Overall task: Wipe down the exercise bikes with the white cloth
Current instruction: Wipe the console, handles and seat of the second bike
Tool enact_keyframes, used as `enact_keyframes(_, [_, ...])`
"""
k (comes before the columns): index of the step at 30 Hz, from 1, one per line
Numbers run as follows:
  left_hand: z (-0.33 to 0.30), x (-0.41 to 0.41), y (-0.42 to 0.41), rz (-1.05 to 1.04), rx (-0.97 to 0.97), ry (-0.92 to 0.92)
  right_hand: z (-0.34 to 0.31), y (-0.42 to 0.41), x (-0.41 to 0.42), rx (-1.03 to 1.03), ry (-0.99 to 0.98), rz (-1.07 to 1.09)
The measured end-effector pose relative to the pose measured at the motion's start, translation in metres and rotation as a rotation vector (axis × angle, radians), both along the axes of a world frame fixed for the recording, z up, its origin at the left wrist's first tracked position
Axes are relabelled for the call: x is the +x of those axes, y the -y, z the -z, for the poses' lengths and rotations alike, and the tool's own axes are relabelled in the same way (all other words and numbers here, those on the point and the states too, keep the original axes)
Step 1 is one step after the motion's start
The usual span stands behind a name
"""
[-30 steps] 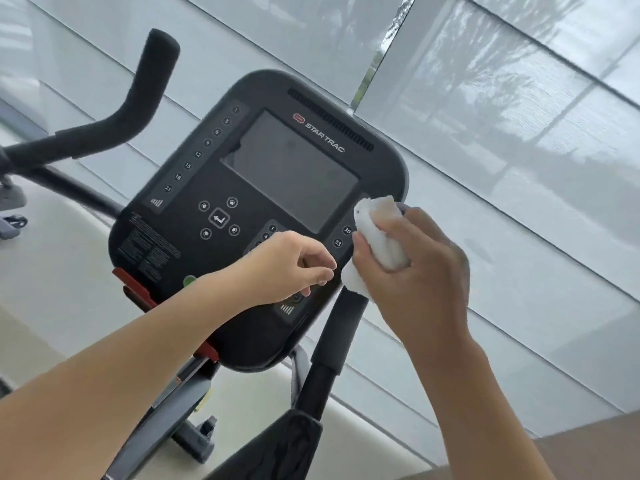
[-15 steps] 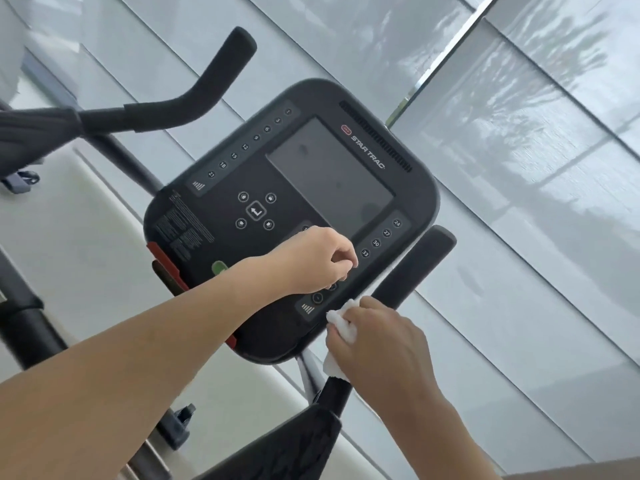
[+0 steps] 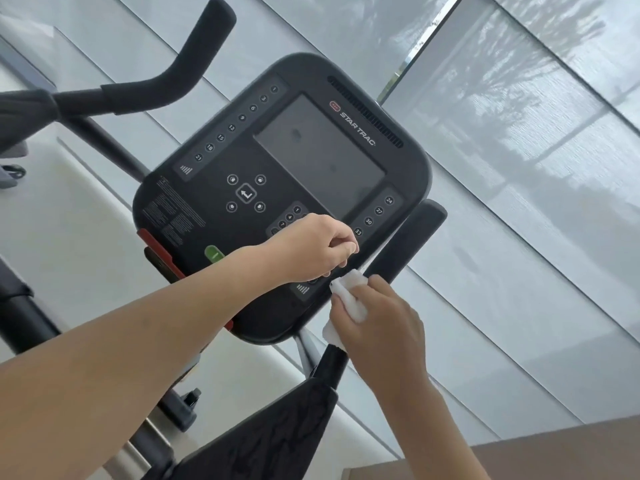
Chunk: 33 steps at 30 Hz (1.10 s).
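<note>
A: We are at the console (image 3: 277, 199) of a Star Trac exercise bike (image 3: 332, 403), set near a shaded window wall. Our right hand (image 3: 381, 327) grips the white cloth (image 3: 349, 296), folded into a wad, fingers curled around it where the right handlebar (image 3: 405, 240) meets the console's near right edge.

B: And our left hand (image 3: 311, 251)?

A: It hovers over the lower keypad, fingers curled together with the tips pinched; we cannot tell whether they hold anything or touch the keys.

B: So we judge the wipe is on the handlebar, near the console's lower corner. The dark screen (image 3: 318, 157) shows a couple of smudges, and the left handlebar (image 3: 156, 88) stands well apart, likely yet to be done.

A: What could go wrong for us here?

B: The cloth sits bunched, so little of it meets the surface; we could pass over the grip and leave a strip unwiped. Our left knuckles hang just above the number keys, and a lean could press one. A loose flap of cloth dangles below our palm and might snag at the handlebar joint.
</note>
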State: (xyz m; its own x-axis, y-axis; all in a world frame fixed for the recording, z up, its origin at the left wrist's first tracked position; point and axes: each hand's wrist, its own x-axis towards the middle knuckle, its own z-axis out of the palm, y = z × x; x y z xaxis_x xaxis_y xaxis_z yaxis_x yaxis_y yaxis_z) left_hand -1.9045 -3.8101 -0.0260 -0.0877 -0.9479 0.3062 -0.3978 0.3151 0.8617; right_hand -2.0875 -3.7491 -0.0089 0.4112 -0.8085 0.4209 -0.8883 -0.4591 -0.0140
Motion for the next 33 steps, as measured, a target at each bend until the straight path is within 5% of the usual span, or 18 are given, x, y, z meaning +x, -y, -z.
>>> enact_keyframes(8, [0.006, -0.017, -0.006, 0.080, 0.009, 0.092, 0.008, -0.023, -0.018, 0.048, 0.048, -0.156])
enact_keyframes(15, [0.006, -0.018, -0.007, 0.061, 0.010, 0.029, 0.005, 0.017, -0.011, -0.046, 0.244, -0.067])
enact_keyframes(23, [0.011, -0.028, -0.011, 0.107, 0.042, 0.034, 0.030, -0.046, -0.025, 0.139, 0.342, -0.197])
enact_keyframes(29, [0.011, -0.031, -0.012, 0.096, 0.070, 0.083, 0.024, -0.015, -0.010, -0.117, 0.227, -0.210])
enact_keyframes(33, [0.012, -0.029, -0.010, 0.095, 0.065, 0.065, 0.036, -0.028, -0.012, -0.058, 0.355, -0.136])
